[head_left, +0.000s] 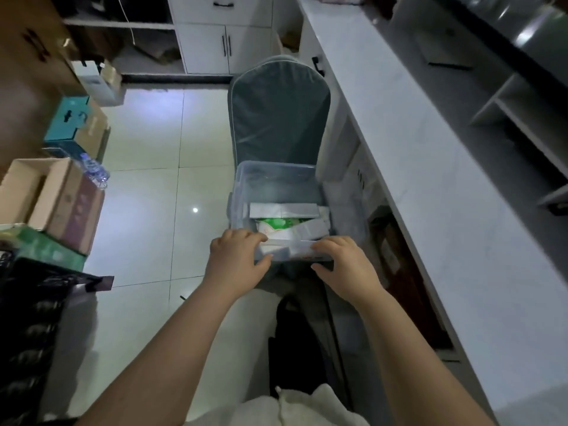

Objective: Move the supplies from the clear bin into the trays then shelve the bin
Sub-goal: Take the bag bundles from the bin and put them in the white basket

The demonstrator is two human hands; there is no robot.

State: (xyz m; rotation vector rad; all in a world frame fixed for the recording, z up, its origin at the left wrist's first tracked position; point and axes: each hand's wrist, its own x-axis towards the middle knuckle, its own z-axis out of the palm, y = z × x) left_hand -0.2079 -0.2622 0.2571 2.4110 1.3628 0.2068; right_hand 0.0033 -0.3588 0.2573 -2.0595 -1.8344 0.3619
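Observation:
A clear plastic bin sits on the seat of a grey covered chair. Inside it lie white boxes and a green-and-white packet. My left hand grips the bin's near rim at its left corner, fingers over the edge and thumb on the outer wall. On the near rim's right side, my right hand grips the same way. No trays are in view.
A long white counter runs along the right, with open shelf compartments above it. Cardboard boxes and a water bottle are stacked at the left. White cabinets stand at the far end. The tiled floor lies between.

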